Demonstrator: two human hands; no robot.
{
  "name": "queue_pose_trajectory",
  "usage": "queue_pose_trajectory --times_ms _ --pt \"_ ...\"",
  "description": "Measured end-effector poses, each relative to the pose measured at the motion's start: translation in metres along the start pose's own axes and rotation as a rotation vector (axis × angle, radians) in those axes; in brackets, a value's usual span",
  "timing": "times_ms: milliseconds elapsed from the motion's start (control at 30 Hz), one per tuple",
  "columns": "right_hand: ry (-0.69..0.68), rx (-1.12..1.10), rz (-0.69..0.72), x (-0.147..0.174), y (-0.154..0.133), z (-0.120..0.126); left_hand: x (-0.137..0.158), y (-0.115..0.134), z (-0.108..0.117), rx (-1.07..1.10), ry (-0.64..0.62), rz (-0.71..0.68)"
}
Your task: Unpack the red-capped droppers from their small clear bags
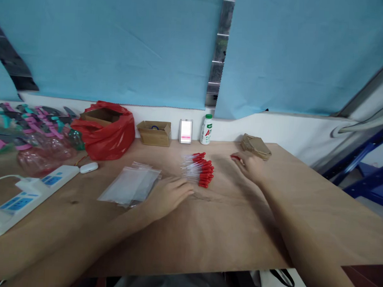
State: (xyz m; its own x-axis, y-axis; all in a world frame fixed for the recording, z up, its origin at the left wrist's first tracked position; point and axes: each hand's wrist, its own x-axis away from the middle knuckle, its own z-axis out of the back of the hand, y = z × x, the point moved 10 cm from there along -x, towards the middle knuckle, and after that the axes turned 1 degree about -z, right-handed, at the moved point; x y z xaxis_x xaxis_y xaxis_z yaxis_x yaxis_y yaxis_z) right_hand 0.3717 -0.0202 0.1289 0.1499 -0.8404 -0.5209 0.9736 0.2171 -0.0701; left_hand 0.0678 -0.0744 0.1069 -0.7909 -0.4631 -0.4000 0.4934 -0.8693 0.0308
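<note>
A pile of glass droppers with red rubber bulbs (206, 173) lies mid-table, their clear tubes pointing left. My left hand (172, 194) rests flat by the tube ends, palm down with its fingers stretched out. Several clear plastic zip bags (129, 183) are stacked just left of it, partly behind the hand. To the right of the pile, my right hand (250, 166) is closed with a red bulb at its fingertips, which looks like that of another dropper; the rest of it is hidden or blurred.
Along the wall stand a red plastic bag with a box (111, 135), a small cardboard box (155, 135), a lit phone (186, 132), a white bottle (206, 130) and a brown paper packet (255, 146). Spray bottles (35, 153) and a power strip (27, 200) occupy the left.
</note>
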Motion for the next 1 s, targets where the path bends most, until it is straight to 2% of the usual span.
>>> queue_pose_trajectory --times_ms 100,200,300,433,600,733,800,867,1000 --pt "-0.152 0.002 -0.079 -0.001 -0.014 -0.042 -0.005 0.023 -0.029 -0.018 -0.067 -0.089" --pt "-0.249 -0.046 -0.14 0.004 -0.019 -0.07 -0.004 0.019 -0.05 -0.001 -0.105 -0.082" --pt "-0.289 -0.114 -0.107 0.01 -0.032 -0.085 -0.006 0.011 -0.06 0.042 -0.094 -0.059" --pt "-0.321 -0.137 -0.046 0.015 -0.053 -0.095 -0.014 0.005 -0.063 0.111 -0.044 -0.026" --pt "-0.318 -0.159 -0.082 0.014 -0.054 -0.092 -0.021 0.005 -0.063 0.199 -0.013 -0.021" --pt "-0.221 -0.152 -0.1 0.012 -0.059 -0.068 -0.023 0.001 -0.055 0.22 0.062 0.009" --pt "-0.165 -0.185 -0.03 0.013 -0.075 -0.053 -0.023 -0.003 -0.05 0.201 0.111 0.045" --pt "-0.157 -0.205 0.103 0.016 -0.098 -0.045 -0.022 -0.009 -0.046 0.177 0.148 0.091" --pt "-0.192 -0.123 0.341 0.026 -0.137 -0.048 -0.02 -0.019 -0.047 0.151 0.169 0.169"
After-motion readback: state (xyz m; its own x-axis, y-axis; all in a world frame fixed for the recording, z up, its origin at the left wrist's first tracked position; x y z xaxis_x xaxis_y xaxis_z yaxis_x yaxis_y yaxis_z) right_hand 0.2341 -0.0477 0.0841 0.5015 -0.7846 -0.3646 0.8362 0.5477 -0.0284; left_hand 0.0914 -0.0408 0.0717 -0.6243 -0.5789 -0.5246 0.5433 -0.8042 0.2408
